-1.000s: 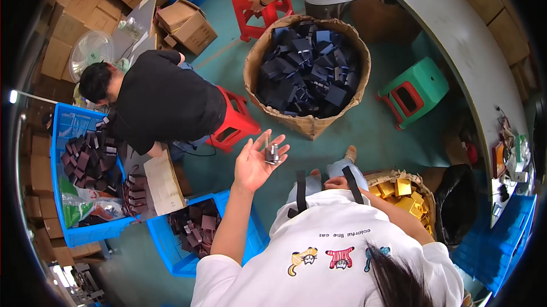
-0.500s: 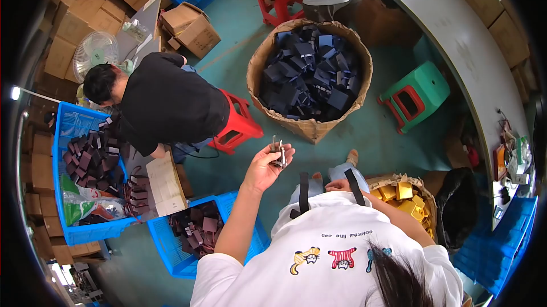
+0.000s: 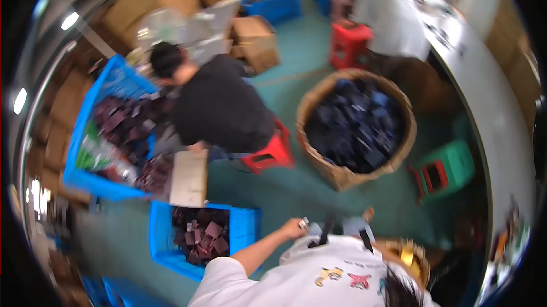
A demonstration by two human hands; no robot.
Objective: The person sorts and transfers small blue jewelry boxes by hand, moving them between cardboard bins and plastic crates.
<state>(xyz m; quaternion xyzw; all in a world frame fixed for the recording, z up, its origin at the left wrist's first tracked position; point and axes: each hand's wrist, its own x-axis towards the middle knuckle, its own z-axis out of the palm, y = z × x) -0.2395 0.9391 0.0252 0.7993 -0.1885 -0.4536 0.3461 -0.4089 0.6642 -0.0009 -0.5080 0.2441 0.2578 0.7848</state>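
Observation:
My left hand [image 3: 293, 228] is low in the middle of the view, near my waist, with its fingers closed round a small shiny metal piece [image 3: 304, 222]. Motion blur hides the piece's exact shape. My right hand does not show; my white shirt [image 3: 342, 258] and its dark straps fill that side. To the left of my left hand is a blue crate [image 3: 245, 230] with dark maroon boxes [image 3: 205, 236]. Ahead stands a large round carton [image 3: 339, 177] full of dark blue boxes [image 3: 356, 124].
A co-worker in black [image 3: 222, 104] sits on a red stool [image 3: 273, 150] by a larger blue crate [image 3: 85, 130]. Another person in white [image 3: 393, 22] is at the back. A green stool [image 3: 450, 170] stands right, beside a long curved table [image 3: 490, 113]. Yellow boxes [image 3: 407, 254] are near my right side.
The view has swung, so the surroundings sit lower and mostly further right. My left hand has lowered toward my waist, still holding the metal piece. My right hand has gone out of sight.

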